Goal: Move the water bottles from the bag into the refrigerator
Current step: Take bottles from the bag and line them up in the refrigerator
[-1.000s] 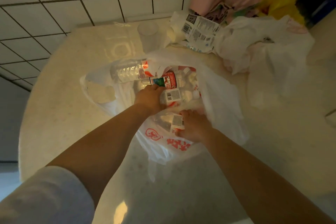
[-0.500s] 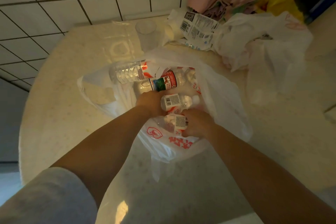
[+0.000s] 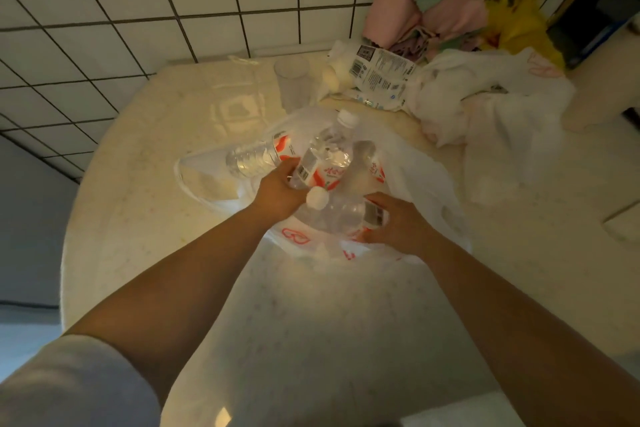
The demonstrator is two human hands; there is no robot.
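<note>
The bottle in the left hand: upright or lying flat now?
Tilted, neither upright nor flat. The bottle slants with its white cap up and away, base gripped by the left hand above the bag.

water bottles — 4 | bag — 1 | cup — 1
</note>
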